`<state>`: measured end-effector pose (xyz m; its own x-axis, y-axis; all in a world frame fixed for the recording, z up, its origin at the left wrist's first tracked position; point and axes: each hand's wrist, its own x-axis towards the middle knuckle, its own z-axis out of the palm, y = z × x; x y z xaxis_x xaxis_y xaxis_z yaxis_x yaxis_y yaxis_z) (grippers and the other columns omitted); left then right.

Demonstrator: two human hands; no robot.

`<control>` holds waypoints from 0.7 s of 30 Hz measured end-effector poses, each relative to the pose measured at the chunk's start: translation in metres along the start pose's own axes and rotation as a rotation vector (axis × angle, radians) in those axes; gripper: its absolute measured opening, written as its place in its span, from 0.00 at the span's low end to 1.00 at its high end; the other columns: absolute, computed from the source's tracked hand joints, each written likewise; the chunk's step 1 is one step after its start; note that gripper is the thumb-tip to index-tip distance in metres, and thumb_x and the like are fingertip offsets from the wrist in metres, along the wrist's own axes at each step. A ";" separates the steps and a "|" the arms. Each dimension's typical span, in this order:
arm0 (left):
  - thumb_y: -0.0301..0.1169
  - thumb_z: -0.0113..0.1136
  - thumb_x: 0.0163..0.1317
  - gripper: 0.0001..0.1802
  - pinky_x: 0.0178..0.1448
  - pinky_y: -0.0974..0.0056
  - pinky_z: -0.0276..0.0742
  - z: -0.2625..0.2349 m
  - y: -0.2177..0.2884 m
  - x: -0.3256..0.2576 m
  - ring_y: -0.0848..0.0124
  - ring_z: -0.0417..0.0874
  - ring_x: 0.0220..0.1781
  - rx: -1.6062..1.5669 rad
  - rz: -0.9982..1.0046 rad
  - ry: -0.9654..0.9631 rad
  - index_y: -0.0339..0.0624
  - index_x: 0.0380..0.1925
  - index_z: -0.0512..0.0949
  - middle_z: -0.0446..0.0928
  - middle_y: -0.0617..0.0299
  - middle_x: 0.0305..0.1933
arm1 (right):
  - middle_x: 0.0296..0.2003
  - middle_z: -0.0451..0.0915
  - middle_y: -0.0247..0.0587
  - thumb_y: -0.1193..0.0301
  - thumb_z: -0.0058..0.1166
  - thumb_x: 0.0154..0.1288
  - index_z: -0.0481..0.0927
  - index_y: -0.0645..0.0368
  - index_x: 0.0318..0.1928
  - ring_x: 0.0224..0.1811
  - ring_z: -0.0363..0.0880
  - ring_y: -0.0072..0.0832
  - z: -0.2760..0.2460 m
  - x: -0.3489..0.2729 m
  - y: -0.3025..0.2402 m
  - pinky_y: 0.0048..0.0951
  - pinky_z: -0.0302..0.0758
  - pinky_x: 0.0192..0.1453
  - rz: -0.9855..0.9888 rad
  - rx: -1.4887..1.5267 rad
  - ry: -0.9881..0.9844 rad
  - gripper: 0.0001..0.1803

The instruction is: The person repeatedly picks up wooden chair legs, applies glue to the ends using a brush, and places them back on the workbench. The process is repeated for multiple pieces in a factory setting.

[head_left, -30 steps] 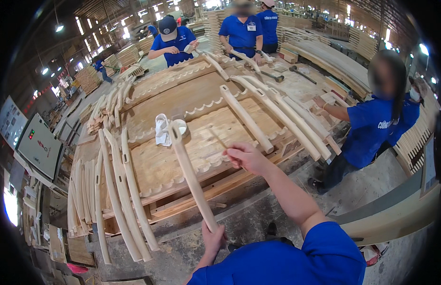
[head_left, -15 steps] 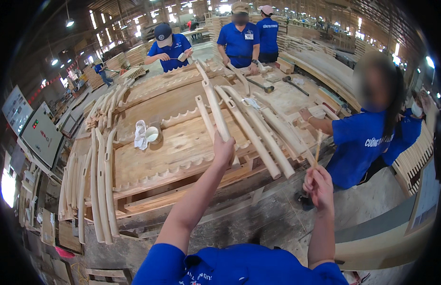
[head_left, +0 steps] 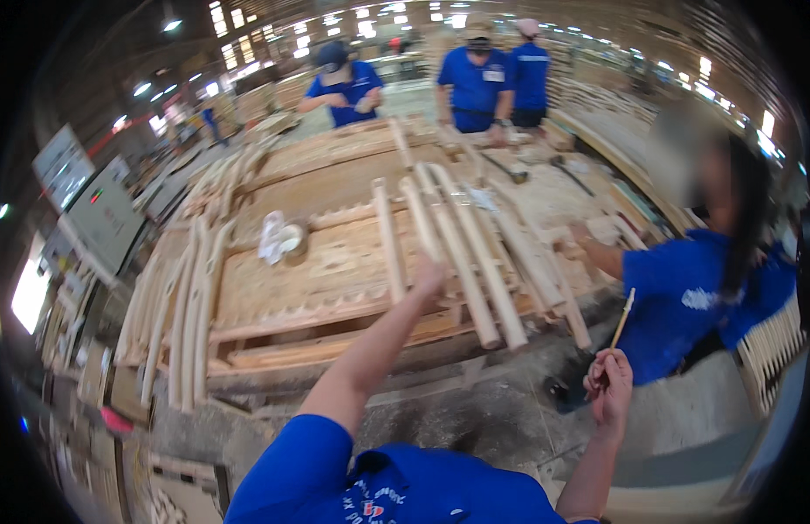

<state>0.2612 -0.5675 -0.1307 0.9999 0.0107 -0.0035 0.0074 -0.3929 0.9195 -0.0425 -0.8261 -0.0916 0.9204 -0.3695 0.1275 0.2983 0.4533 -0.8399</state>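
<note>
My left hand reaches over the near edge of the bench, closed round the lower end of a pale curved wooden rail. Motion blur softens its fingers. Another wooden rail lies just left of it, and several longer rails lie side by side on its right. My right hand is raised off the bench at the right, its fingers pinched round a thin wooden stick. The stick points upward and has a pale tip. A small pot with whitish contents stands beside a white cloth.
Scalloped wooden strips run across the bench. More curved rails are stacked at its left end. Hammers lie at the far right. A co-worker in blue stands close on my right; others work across the bench.
My left hand has shifted slightly right, and the rail in it has come lower, closer to the rails beside it. My right hand has dropped lower and rightward with the stick. The view has tilted.
</note>
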 end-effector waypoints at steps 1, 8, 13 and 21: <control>0.26 0.49 0.55 0.26 0.47 0.50 0.72 0.005 0.000 -0.003 0.51 0.74 0.42 0.037 0.040 0.011 0.30 0.54 0.59 0.72 0.41 0.42 | 0.20 0.68 0.30 0.70 0.42 0.70 0.72 0.61 0.39 0.17 0.61 0.15 0.006 0.007 0.005 0.18 0.57 0.19 0.014 -0.010 -0.010 0.08; 0.31 0.50 0.56 0.30 0.65 0.49 0.59 -0.079 -0.019 -0.024 0.44 0.60 0.63 0.535 0.703 0.203 0.32 0.59 0.60 0.63 0.42 0.59 | 0.20 0.68 0.25 0.69 0.44 0.69 0.76 0.62 0.39 0.19 0.59 0.09 0.072 0.059 0.012 0.14 0.54 0.21 0.074 -0.636 -0.229 0.10; 0.33 0.51 0.57 0.21 0.66 0.56 0.61 -0.291 -0.040 -0.006 0.52 0.68 0.60 0.617 0.244 0.387 0.38 0.51 0.72 0.71 0.46 0.55 | 0.20 0.68 0.29 0.71 0.47 0.65 0.75 0.65 0.36 0.23 0.64 0.16 0.143 0.086 0.033 0.20 0.61 0.27 -0.112 -1.051 -0.400 0.09; 0.35 0.44 0.60 0.19 0.61 0.49 0.66 -0.654 -0.182 -0.099 0.51 0.66 0.63 1.007 -0.584 0.827 0.48 0.51 0.73 0.67 0.49 0.60 | 0.23 0.74 0.48 0.73 0.48 0.61 0.76 0.66 0.34 0.24 0.74 0.34 0.289 0.118 0.111 0.31 0.68 0.30 -0.328 -1.353 -0.552 0.08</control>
<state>0.1554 0.1037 -0.0406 0.5612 0.7822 0.2705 0.7626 -0.6157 0.1984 0.1723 -0.5854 -0.0175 0.9297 0.1809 0.3207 0.3356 -0.7749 -0.5357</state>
